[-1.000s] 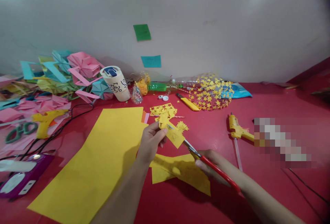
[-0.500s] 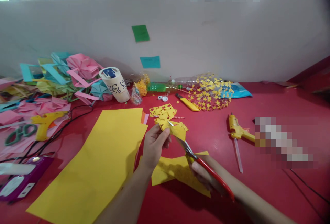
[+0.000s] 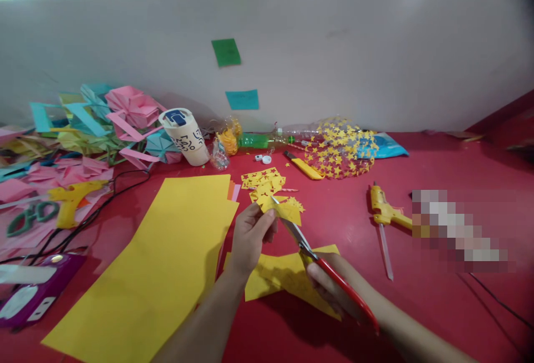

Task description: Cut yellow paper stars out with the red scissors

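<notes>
Between its thumb and fingers, my left hand (image 3: 252, 235) pinches a small piece of yellow paper (image 3: 291, 212). My right hand (image 3: 329, 279) grips red-handled scissors (image 3: 344, 288), whose blades lie across that piece close to the left thumb. The blades look nearly closed. Under the hands, larger yellow paper pieces (image 3: 267, 276) rest on the red table (image 3: 267, 335). Just beyond the fingertips lie yellow scraps with star-shaped holes (image 3: 261, 178) and a small heap of cut yellow stars (image 3: 296, 205).
Yellow sheets (image 3: 179, 257) are stacked at left, near a purple device (image 3: 41, 290), a yellow glue gun (image 3: 73, 199) and green-handled scissors (image 3: 31, 218). Behind are a cup (image 3: 186, 137), a yellow cutter (image 3: 306, 168) and a star-covered clear bag (image 3: 342, 148). Another glue gun (image 3: 386, 210) lies right.
The scissor blades have come closer together on the small yellow piece, and the piece has tilted slightly. Both hands stay in nearly the same place.
</notes>
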The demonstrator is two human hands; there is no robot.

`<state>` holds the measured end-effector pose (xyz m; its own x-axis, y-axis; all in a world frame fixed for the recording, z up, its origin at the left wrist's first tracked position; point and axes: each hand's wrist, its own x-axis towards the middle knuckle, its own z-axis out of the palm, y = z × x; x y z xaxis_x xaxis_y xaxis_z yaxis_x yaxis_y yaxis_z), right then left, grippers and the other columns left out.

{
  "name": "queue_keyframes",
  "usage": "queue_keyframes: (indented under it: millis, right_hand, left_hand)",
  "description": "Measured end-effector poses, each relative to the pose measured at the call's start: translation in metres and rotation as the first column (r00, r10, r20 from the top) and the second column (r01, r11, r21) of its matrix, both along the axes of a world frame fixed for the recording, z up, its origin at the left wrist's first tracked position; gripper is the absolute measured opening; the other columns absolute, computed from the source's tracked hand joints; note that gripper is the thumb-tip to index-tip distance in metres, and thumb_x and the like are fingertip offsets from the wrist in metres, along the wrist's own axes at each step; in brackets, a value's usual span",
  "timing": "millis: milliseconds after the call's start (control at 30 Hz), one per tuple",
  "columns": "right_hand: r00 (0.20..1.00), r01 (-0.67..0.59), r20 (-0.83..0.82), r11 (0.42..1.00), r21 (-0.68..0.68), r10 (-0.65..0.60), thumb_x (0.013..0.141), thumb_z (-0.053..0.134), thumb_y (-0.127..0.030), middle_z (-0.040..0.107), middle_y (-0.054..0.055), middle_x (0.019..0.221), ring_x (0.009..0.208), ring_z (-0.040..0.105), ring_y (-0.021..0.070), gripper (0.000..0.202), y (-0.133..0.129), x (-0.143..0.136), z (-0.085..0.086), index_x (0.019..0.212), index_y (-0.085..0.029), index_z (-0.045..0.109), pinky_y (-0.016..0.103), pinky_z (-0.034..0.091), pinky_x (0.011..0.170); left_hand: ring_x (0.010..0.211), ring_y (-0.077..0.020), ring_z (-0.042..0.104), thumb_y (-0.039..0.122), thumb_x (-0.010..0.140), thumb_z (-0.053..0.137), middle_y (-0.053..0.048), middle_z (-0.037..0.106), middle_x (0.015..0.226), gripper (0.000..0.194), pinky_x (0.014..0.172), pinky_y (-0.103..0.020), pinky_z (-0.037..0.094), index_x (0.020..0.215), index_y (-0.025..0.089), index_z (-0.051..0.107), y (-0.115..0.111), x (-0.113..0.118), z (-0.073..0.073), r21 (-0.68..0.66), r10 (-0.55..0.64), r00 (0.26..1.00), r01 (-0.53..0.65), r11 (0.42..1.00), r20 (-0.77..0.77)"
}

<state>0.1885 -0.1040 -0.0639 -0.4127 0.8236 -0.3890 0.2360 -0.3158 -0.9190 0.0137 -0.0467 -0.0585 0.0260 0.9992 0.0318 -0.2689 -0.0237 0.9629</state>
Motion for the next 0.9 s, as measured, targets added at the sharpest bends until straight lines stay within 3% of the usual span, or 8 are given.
queue_keyframes:
  millis: [200, 900]
  right_hand:
    - [1.000, 0.000, 0.012, 0.999, -0.047, 0.001, 0.079, 0.051, -0.060, 0.028, -0.011, 0.046, 0.033, 0.024, 0.0034, 0.045, 0.0022, 0.0023, 0.0020, 0.062, -0.022, 0.034, 0.015, 0.023, 0.028]
    - [1.000, -0.005, 0.026, 1.000, -0.011, 0.005, 0.077, 0.051, -0.065, 0.032, -0.010, 0.045, 0.033, 0.027, 0.0036, 0.048, 0.0043, 0.0056, 0.0062, 0.064, -0.022, 0.033, 0.017, 0.021, 0.031]
  left_hand:
    - [0.040, -0.0053, 0.041, 0.024, 0.083, 0.054, 0.005, 0.050, 0.049, 0.022, 0.037, -0.017, 0.031, 0.063, 0.016, 0.049, 0.0007, -0.0014, 0.0009, 0.001, -0.009, 1.000, 0.009, 1.000, 0.016]
    - [0.042, -0.0058, 0.047, 0.025, 0.081, 0.058, 0.003, 0.058, 0.055, 0.016, 0.041, -0.018, 0.034, 0.068, 0.016, 0.057, 0.0026, -0.0043, -0.0011, -0.027, 0.021, 0.997, -0.019, 0.999, 0.068]
